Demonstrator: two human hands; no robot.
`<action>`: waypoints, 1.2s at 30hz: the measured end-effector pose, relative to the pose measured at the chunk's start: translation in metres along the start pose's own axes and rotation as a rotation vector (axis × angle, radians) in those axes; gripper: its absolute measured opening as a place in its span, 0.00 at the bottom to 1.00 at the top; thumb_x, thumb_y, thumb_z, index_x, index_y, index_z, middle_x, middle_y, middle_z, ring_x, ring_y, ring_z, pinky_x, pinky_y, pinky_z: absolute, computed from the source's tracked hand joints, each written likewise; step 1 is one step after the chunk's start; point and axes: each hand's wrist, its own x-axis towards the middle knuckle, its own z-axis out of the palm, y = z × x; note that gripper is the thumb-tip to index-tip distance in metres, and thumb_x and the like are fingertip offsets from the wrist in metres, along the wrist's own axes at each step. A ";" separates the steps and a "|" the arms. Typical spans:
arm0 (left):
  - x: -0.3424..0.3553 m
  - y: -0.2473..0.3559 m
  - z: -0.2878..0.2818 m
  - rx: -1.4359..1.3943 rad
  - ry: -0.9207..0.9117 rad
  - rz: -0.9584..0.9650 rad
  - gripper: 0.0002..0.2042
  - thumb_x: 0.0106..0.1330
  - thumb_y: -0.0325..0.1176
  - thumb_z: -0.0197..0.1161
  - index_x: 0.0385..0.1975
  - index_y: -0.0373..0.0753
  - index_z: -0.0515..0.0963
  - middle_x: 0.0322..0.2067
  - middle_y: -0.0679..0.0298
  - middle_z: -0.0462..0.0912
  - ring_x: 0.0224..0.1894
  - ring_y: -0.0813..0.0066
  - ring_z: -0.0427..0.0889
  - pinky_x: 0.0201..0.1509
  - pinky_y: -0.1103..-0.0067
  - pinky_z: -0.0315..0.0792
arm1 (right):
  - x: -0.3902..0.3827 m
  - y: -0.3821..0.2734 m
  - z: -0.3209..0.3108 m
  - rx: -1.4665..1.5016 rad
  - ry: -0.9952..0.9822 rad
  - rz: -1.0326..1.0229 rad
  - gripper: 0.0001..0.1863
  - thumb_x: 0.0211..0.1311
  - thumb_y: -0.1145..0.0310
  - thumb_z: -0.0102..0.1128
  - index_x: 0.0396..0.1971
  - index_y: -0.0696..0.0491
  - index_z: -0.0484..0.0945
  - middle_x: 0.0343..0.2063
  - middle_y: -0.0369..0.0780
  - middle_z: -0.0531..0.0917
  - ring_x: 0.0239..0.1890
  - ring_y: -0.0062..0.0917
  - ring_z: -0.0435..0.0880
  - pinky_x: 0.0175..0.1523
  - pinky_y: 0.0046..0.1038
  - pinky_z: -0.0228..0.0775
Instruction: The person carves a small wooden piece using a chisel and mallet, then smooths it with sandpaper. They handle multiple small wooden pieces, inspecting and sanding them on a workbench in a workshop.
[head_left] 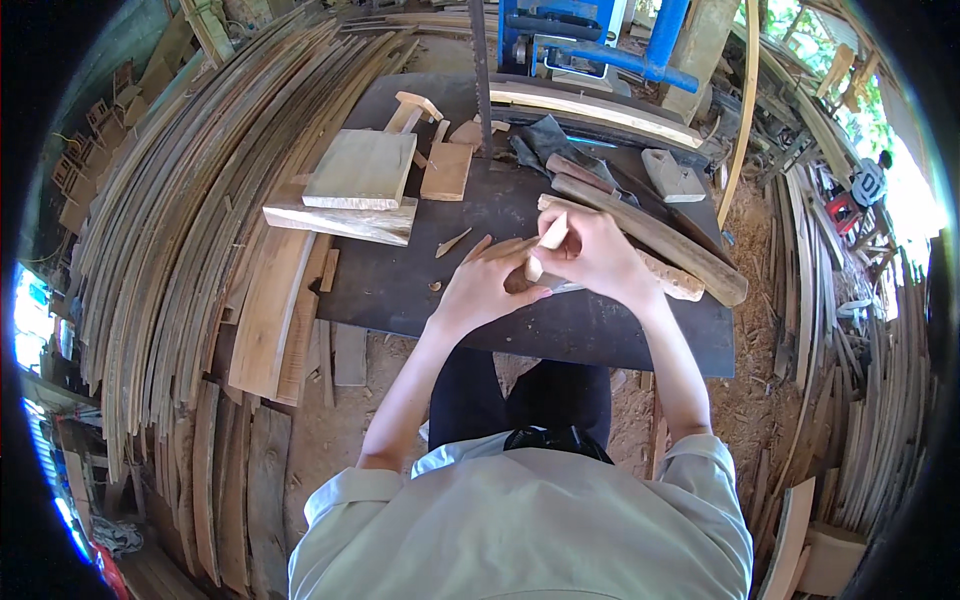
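A small pale piece of wood [550, 236] is held tilted above the dark table [440, 300]. My right hand [597, 252] pinches it from the right. From the left, my left hand [487, 287] curls its fingers and thumb round the lower end, though its grip is partly hidden. Just left of the left hand, a thin wood sliver [453, 242] lies on the table. Beyond the hands, a narrow toothed saw blade [482, 85] stands upright.
A square board [360, 168] rests on a thick plank [345, 220] at the table's left. Rounded wood lengths [650, 235] and a dark cloth [548, 142] lie right. Long stacked boards [200, 210] line the left. A blue machine frame [600, 60] stands behind; a person [868, 185] sits far right.
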 end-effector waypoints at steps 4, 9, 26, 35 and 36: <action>0.002 -0.003 0.000 -0.017 0.009 0.005 0.28 0.59 0.53 0.70 0.56 0.44 0.78 0.58 0.60 0.80 0.61 0.62 0.77 0.73 0.56 0.60 | -0.004 0.024 0.029 -0.058 0.033 -0.107 0.10 0.56 0.66 0.71 0.26 0.55 0.78 0.17 0.35 0.78 0.20 0.16 0.77 0.27 0.23 0.67; 0.002 -0.004 0.004 -0.109 0.138 0.079 0.21 0.57 0.47 0.74 0.45 0.42 0.80 0.41 0.60 0.85 0.45 0.59 0.84 0.68 0.57 0.66 | 0.011 0.049 0.040 -0.151 0.137 -0.064 0.15 0.52 0.63 0.68 0.18 0.60 0.77 0.16 0.47 0.79 0.18 0.42 0.81 0.26 0.37 0.73; 0.001 0.002 0.002 -0.112 0.173 0.047 0.23 0.55 0.47 0.75 0.47 0.42 0.81 0.44 0.59 0.86 0.47 0.54 0.84 0.65 0.59 0.69 | 0.005 0.060 0.046 -0.139 0.320 -0.130 0.14 0.50 0.67 0.70 0.16 0.61 0.76 0.12 0.47 0.77 0.14 0.39 0.79 0.23 0.35 0.70; 0.001 -0.005 0.005 -0.056 0.141 0.045 0.27 0.56 0.51 0.73 0.51 0.41 0.79 0.47 0.61 0.85 0.49 0.57 0.84 0.69 0.54 0.66 | -0.004 0.067 0.046 -0.142 0.349 -0.209 0.11 0.51 0.69 0.70 0.20 0.59 0.78 0.14 0.44 0.79 0.15 0.34 0.81 0.23 0.30 0.72; 0.000 -0.004 0.006 -0.062 0.168 0.044 0.28 0.56 0.51 0.73 0.51 0.41 0.79 0.47 0.60 0.85 0.49 0.57 0.84 0.69 0.54 0.66 | -0.005 0.068 0.047 -0.099 0.336 -0.170 0.11 0.50 0.69 0.70 0.19 0.59 0.78 0.13 0.45 0.79 0.15 0.34 0.81 0.23 0.30 0.72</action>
